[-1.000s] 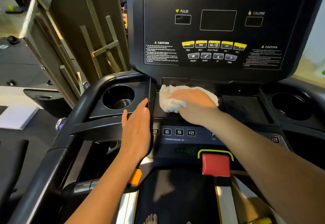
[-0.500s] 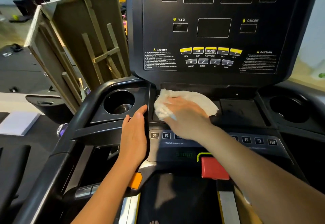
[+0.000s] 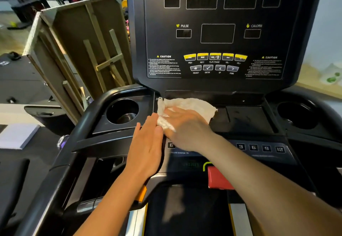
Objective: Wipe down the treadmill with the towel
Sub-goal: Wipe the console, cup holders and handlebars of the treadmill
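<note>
Towel (image 3: 192, 106) at centre frame, on tray (image 3: 248, 117) below treadmill (image 3: 222, 85) screen. Right hand (image 3: 185, 122) presses it, fingers fairly flat; thumb hidden, perhaps pinching. Left hand (image 3: 146, 148) flat, empty, resting on console edge. Judged early: cup holders (image 3: 122, 111), handrail (image 3: 83, 124), belt (image 3: 185, 213) likely left.

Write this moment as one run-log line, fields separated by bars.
right hand: presses white towel on treadmill tray | left hand: flat beside left cup holder
</note>
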The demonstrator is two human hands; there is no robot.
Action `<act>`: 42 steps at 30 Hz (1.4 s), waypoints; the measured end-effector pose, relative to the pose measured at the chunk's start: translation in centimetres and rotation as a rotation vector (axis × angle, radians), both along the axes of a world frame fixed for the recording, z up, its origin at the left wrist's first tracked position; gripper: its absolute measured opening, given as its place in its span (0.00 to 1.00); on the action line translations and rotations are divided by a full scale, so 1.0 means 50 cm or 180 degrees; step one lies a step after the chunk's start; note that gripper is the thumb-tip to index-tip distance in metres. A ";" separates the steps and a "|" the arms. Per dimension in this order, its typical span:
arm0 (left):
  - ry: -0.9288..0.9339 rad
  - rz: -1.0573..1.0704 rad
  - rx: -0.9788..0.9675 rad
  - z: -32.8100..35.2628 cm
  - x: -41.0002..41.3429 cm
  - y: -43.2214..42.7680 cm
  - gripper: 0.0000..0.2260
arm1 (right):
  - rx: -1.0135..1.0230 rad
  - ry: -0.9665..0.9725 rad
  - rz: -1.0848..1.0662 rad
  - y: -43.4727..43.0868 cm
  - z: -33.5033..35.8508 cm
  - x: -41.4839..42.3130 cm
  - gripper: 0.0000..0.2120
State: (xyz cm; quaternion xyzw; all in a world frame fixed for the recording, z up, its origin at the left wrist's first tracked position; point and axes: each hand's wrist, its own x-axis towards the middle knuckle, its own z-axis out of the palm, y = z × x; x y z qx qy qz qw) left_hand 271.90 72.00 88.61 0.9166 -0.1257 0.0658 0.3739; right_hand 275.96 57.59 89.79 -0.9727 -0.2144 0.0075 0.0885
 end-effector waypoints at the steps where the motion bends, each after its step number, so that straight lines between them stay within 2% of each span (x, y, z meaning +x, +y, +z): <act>1: 0.0033 -0.0057 0.0118 -0.001 0.001 -0.002 0.12 | 0.0110 0.0203 -0.0062 -0.016 0.005 -0.004 0.26; 4: 0.0109 -0.0216 0.0433 -0.014 0.012 -0.001 0.22 | 0.0461 0.0767 -0.0437 -0.101 0.017 -0.029 0.25; 6: 0.0142 -0.0217 0.0670 -0.032 0.026 0.005 0.28 | 0.0531 0.0636 -0.0645 -0.140 0.017 -0.026 0.23; 8: 0.0112 -0.0197 0.0922 -0.041 0.027 0.007 0.35 | 0.0051 0.0372 -0.0546 -0.119 0.011 -0.007 0.17; 9: 0.0104 -0.0180 0.0940 -0.043 0.027 0.007 0.36 | -0.0070 0.0385 -0.0436 -0.093 0.006 -0.002 0.19; 12: 0.0089 -0.0189 0.0767 -0.041 0.022 0.005 0.37 | -0.0329 0.0405 -0.0373 -0.023 0.008 -0.013 0.25; 16: 0.0186 -0.0196 0.0827 -0.041 0.022 0.007 0.37 | 0.0281 0.0500 -0.0502 -0.081 0.051 -0.071 0.19; 20: 0.0158 -0.0175 0.0909 -0.042 0.028 0.006 0.42 | -0.0003 0.0340 -0.0853 -0.127 0.044 -0.052 0.21; 23: 0.0148 -0.0224 0.0903 -0.043 0.029 0.008 0.38 | -0.0011 0.0297 -0.0916 -0.067 0.024 -0.033 0.21; 27: 0.0061 -0.0298 0.0944 -0.041 0.020 0.009 0.37 | 0.0258 0.0555 -0.0726 -0.073 0.036 -0.077 0.20; 31: 0.0053 -0.0288 0.0936 -0.035 0.021 0.008 0.39 | 0.0561 0.0689 -0.0815 -0.133 0.066 -0.063 0.18; 33: 0.0051 -0.0279 0.0948 -0.037 0.023 0.008 0.39 | 0.0247 0.0468 -0.0724 -0.111 0.059 -0.038 0.14; 37: -0.0003 -0.0290 0.0961 -0.048 0.026 0.008 0.35 | -0.0042 0.0366 -0.0716 -0.039 0.041 -0.061 0.22; 40: 0.0017 -0.0307 0.0961 -0.049 0.025 0.010 0.37 | 0.0242 0.0446 -0.0712 -0.088 0.064 -0.104 0.19; 42: 0.0051 -0.0273 0.0956 -0.044 0.025 0.010 0.41 | -0.0101 0.0090 -0.0818 -0.159 0.066 -0.107 0.18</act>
